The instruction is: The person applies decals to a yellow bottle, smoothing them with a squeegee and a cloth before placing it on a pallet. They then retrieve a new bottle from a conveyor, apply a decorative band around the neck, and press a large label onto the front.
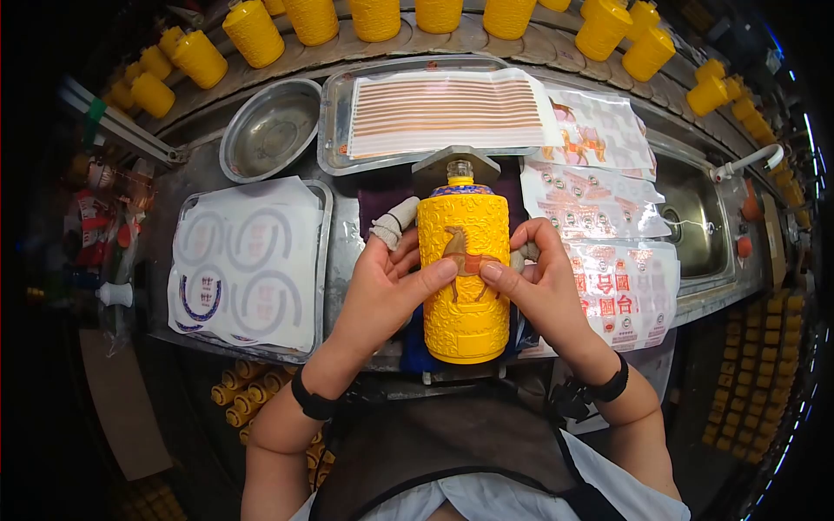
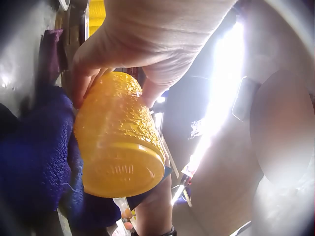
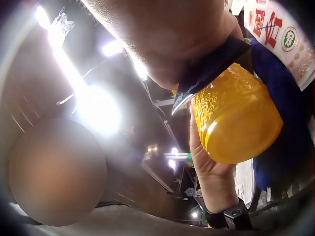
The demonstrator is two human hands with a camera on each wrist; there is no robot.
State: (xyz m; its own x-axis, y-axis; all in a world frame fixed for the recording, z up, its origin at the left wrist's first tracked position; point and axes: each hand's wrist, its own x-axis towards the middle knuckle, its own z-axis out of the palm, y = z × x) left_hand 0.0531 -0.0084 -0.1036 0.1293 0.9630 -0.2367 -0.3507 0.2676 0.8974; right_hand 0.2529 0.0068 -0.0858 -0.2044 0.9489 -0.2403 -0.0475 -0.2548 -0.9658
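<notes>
A yellow embossed bottle with a bare glass neck is held between both hands, its base toward the person. On its front lies a brown horse decal. My left hand grips the bottle's left side, thumb on the horse. From the right, my right hand holds it, thumb at the horse's right edge. Grey cloth covers wrap a fingertip on each hand. In the right wrist view a dark flat piece with a pointed corner shows by the right hand. Fingers behind the bottle are partly hidden.
Left lies a tray with decal sheets; behind it sits a metal bowl. A striped sheet covers the back tray. Printed sheets lie right, beside a sink. Blue cloth lies under the bottle. Yellow bottles line the back.
</notes>
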